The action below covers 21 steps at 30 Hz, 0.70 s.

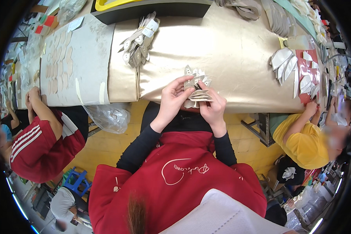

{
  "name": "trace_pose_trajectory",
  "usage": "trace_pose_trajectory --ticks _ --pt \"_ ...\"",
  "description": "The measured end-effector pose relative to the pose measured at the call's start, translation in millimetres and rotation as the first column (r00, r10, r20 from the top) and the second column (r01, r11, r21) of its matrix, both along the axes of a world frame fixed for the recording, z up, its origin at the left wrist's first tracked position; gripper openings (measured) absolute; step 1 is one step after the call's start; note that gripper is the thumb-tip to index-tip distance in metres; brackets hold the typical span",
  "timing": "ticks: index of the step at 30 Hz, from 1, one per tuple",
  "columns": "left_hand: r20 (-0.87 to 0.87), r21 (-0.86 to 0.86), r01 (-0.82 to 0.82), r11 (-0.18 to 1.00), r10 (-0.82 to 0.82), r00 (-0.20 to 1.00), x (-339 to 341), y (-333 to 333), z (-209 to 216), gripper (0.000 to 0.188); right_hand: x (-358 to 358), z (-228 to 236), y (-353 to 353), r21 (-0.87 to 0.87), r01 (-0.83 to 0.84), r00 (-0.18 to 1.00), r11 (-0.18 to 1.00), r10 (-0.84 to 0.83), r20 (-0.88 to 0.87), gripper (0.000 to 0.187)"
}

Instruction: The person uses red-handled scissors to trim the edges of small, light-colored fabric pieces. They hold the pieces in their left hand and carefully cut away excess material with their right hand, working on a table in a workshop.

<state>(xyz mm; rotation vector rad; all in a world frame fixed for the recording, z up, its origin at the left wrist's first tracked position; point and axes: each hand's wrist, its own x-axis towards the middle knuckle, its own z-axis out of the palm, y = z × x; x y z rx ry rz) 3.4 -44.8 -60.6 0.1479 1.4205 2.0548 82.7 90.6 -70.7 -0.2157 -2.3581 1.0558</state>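
Observation:
My left hand [172, 99] is closed at the table's near edge, thumb and fingers pinching a small pale cut piece [188, 84]. Beside it, my right hand [214, 107] is closed around a fanned stack of flat beige pieces [200, 95]. Something small and dark shows between the fingers, too small to name. Several more pale pieces [201, 73] with small dark spots lie just beyond my fingertips. Farther left on the table rests a bundle of similar beige pieces [136, 48], strapped together with a white label [150, 28] on it.
A gold sheet [238, 54] covers the table. At the back stands a black tray [152, 15] with a yellow rim. White pieces [284, 64] lie at right, near a co-worker in yellow [302, 134]. Another in red [46, 144] sits at left by a grey board [89, 58].

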Motion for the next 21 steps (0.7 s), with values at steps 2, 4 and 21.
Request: trace_pose_trajectory --ticks 2,4,21 --pt "0.014 -0.031 0.001 1.000 0.000 1.000 -1 0 -1 0.030 -1 1 3 0.020 -0.021 1.000 1.000 0.021 0.016 0.044" --pt "0.017 -0.045 -0.014 0.999 0.015 1.000 -1 0 -3 0.026 -1 2 4 0.046 -0.031 0.999 0.998 0.030 0.029 0.043" --pt "-0.085 0.019 -0.064 0.998 0.065 0.994 13 -3 -3 0.032 8 10 3 0.240 -0.046 0.993 0.970 0.071 -0.099 0.036"
